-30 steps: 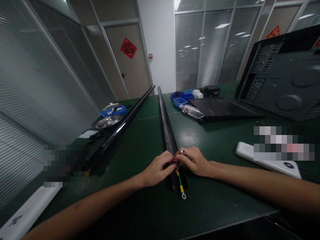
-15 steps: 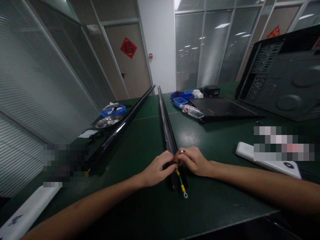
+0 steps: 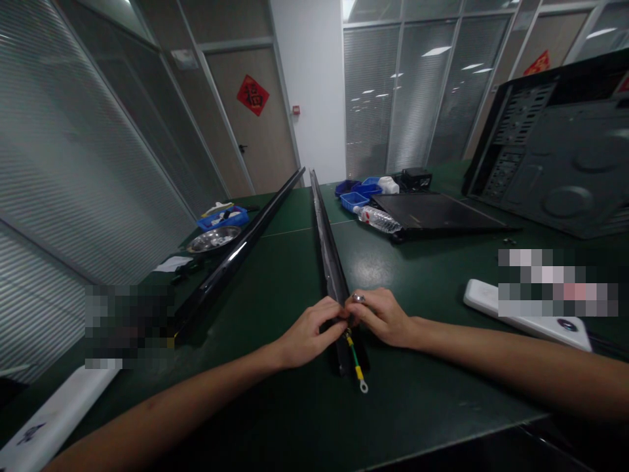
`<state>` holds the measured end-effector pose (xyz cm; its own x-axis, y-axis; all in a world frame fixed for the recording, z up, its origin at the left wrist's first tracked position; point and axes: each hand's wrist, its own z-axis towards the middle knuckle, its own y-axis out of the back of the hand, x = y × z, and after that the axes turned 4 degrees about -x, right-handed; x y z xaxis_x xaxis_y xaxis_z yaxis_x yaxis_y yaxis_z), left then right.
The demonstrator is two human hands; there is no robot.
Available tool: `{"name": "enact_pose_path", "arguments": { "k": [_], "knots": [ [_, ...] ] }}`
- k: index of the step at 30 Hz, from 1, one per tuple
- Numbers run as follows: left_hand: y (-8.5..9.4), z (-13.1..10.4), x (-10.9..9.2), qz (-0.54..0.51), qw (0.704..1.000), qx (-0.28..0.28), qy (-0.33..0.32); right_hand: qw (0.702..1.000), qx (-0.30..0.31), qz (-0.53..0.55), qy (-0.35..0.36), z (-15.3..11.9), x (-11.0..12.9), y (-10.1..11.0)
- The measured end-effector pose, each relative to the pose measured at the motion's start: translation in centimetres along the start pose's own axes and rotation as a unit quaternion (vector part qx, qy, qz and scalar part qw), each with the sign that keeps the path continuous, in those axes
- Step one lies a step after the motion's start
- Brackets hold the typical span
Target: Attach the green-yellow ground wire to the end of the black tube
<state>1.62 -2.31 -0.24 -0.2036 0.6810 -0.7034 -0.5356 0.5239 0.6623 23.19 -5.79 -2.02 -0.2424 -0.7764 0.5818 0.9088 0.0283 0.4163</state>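
A long black channel rail (image 3: 335, 265) lies lengthwise on the table, its near end under my hands. My left hand (image 3: 314, 331) comes in from the left, thumb and forefinger pinched together over the rail. Against these fingertips press the closed fingers of my right hand (image 3: 381, 316), which wears a ring. What both pinch is small and hidden between the fingers. From just below the fingertips a short green ground wire (image 3: 354, 354) with yellow sleeves hangs toward me, ending in a ring terminal (image 3: 363, 387). Its upper end, with a metal fitting, touches the rail area by my left thumb.
A second black rail (image 3: 240, 249) lies to the left, beside a metal bowl (image 3: 213, 240) and a blue tray (image 3: 223, 218). At right are a plastic bottle (image 3: 377, 219), blue bins (image 3: 354, 200), a black panel (image 3: 442, 213), a computer case (image 3: 555, 157) and a white device (image 3: 521, 314).
The free ring end of the wire has shifted very slightly left and down. Both hands stay pinched at the same place on the rail.
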Motion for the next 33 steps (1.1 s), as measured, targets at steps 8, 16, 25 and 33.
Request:
{"name": "enact_pose_path", "arguments": {
  "k": [8, 16, 25, 33],
  "knots": [
    [0.06, 0.05, -0.15, -0.006, 1.0, -0.003, 0.011, 0.999, 0.004, 0.022, -0.028, 0.23, 0.22, 0.1],
    [-0.11, 0.04, -0.01, 0.003, 1.0, -0.007, 0.005, 1.0, 0.008, -0.005, -0.017, 0.07, -0.09, 0.05],
    [0.01, 0.04, -0.18, 0.004, 1.0, -0.001, -0.002, 1.0, 0.008, -0.01, 0.008, -0.02, -0.27, -0.02],
    [0.09, 0.08, -0.53, -0.002, 1.0, -0.003, 0.008, 1.0, 0.012, -0.006, 0.009, -0.12, -0.36, 0.0]
  ]
}}
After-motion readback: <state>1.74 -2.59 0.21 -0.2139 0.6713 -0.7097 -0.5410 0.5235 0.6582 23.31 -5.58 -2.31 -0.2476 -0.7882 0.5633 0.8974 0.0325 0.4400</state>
